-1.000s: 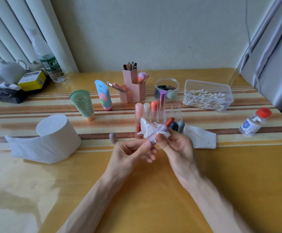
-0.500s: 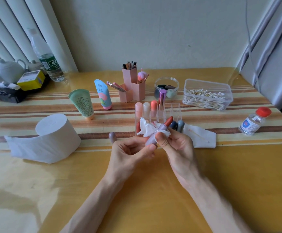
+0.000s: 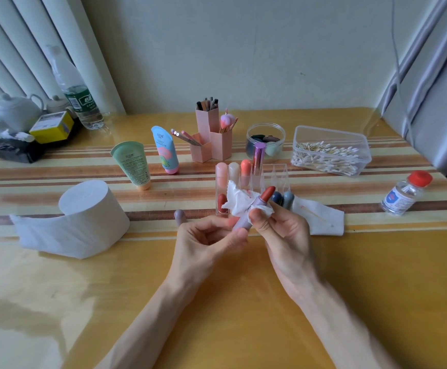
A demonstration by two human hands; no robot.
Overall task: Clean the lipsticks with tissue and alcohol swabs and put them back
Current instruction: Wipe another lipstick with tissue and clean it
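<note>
Pinching the tissue [image 3: 237,201] round the lipstick [image 3: 256,204], the right hand [image 3: 283,233] could smear or snap the exposed bullet [image 3: 267,194] — the left hand [image 3: 206,241] grips only its base.

White teapot [image 3: 17,111], water bottle [image 3: 80,102], yellow box [image 3: 52,126], green tube [image 3: 133,165], blue tube [image 3: 165,150], pink brush holder [image 3: 211,141]

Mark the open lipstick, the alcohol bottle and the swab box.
open lipstick [image 3: 266,195], head view, on the red bullet above the tissue wrap.
alcohol bottle [image 3: 400,198], head view, on the label, mid-body.
swab box [image 3: 329,137], head view, on the clear wall above the swabs.
</note>
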